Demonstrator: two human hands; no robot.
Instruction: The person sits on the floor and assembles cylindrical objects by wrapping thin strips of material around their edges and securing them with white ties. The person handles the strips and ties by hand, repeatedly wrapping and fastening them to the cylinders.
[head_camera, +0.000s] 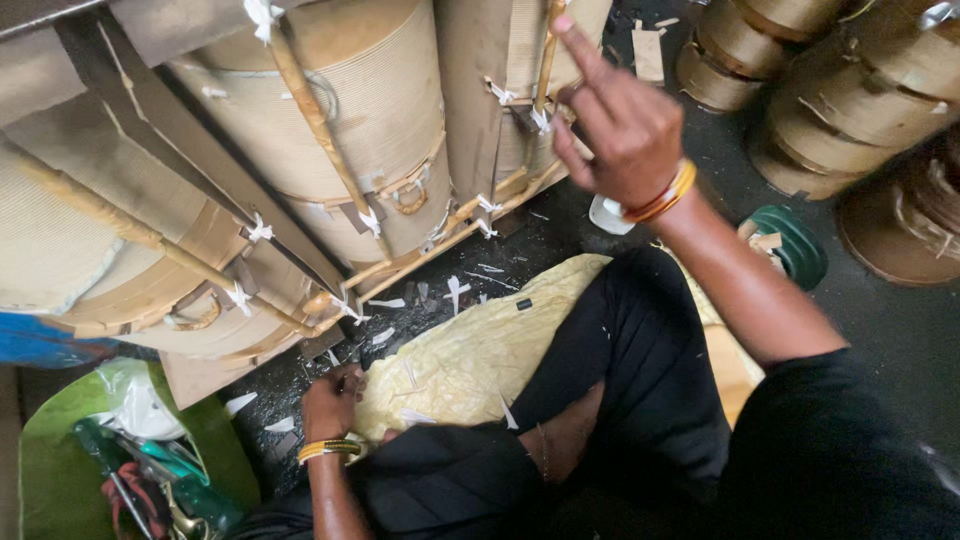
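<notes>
Right hand (620, 125): raised at the coil (500, 90), forefinger straight up along a paper-wrapped strip (548, 50), other fingers loosely curled near a white tie (541, 120); it grips nothing that I can make out.
Left hand (332, 403): low on the floor (900, 330), fingers curled tight over small scraps (385, 335); whether it pinches one I cannot tell.
Wrists: coloured bangles on both.
Coil: tall, paper-wound, standing just in front of the right hand, with a second one (350, 110) beside it to the left, each ribbed by tan strips held with white ties.
Under the legs: a yellow sheet (470, 350), crumpled, littered with white offcuts.
Lower left: a green tray (50, 460) with scissors (180, 480) and a plastic bag, near the left hand.
Right side: a green roll (795, 245) on the floor and more wound coils (830, 100) well apart.
Risk, strip: a push from the raised finger could shift the strip out of line, since a tie near it looks loose.
Risk, paper: a nail or bangle dragged across the winding could tear the wrap.
Risk, tools: the scissors lie close to the left forearm; a blind reach back could meet the blades.
</notes>
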